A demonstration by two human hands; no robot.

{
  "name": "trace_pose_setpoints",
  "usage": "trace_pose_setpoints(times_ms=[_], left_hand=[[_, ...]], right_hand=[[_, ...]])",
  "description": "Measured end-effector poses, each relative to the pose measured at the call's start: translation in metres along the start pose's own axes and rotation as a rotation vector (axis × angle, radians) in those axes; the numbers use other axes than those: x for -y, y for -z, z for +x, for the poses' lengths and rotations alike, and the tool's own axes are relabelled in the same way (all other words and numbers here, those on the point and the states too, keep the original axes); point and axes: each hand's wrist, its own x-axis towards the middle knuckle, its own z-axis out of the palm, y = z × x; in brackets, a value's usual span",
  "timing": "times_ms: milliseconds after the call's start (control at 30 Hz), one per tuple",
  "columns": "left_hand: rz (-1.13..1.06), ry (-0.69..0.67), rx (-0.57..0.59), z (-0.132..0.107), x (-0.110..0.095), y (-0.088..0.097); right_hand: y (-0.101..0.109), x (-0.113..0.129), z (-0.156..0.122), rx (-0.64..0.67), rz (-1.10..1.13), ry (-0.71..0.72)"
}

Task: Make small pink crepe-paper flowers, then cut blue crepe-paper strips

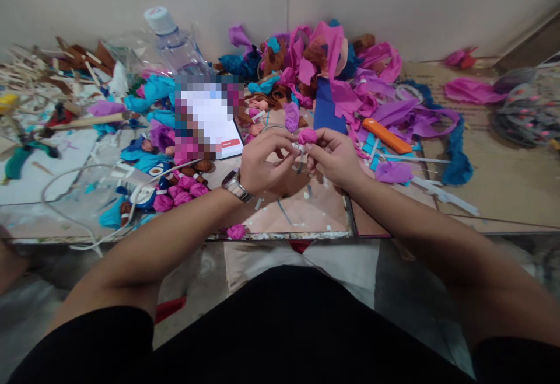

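Observation:
Both my hands meet over the middle of the worktop around a small pink crepe-paper flower (307,135). My left hand (261,162), with a metal watch on its wrist, pinches the flower's base from the left. My right hand (335,156) has its fingers closed on the flower from the right. A thin whitish strip hangs below the flower between my fingers.
Heaps of pink, purple, blue and brown crepe paper (332,69) cover the back. A phone (210,121) lies left of my hands, a plastic bottle (172,39) behind it. An orange cutter (386,135) lies right. Finished small flowers (181,188) and a white cable (87,197) lie left.

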Motion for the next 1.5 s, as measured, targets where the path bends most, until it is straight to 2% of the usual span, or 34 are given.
trace_pose_setpoints(times_ms=[333,600,867,967,1067,1267,1400,1500], left_hand=[[-0.091,0.059,-0.024,-0.005,0.003,-0.004],[-0.182,0.196,-0.031,-0.008,0.003,-0.006],[-0.280,0.336,0.031,-0.009,0.004,-0.008],[-0.216,0.296,0.063,-0.008,0.006,-0.008],[-0.146,0.243,0.045,-0.006,0.005,-0.007],[-0.169,0.222,0.016,-0.006,0.005,-0.004],[-0.184,0.251,0.022,-0.009,0.006,-0.005],[-0.229,0.337,0.007,-0.010,0.006,-0.009]], right_hand=[[0.004,-0.004,0.003,0.010,-0.025,0.015],[0.004,-0.003,0.002,0.020,-0.063,-0.014],[0.004,-0.002,0.001,0.017,-0.092,-0.030],[0.005,-0.004,0.001,0.021,-0.107,-0.030],[0.006,-0.006,0.002,0.021,-0.110,-0.022],[0.006,-0.005,0.003,0.016,-0.094,-0.008],[0.004,-0.003,0.004,0.008,-0.071,-0.005],[0.004,-0.002,0.004,0.011,-0.073,-0.003]])
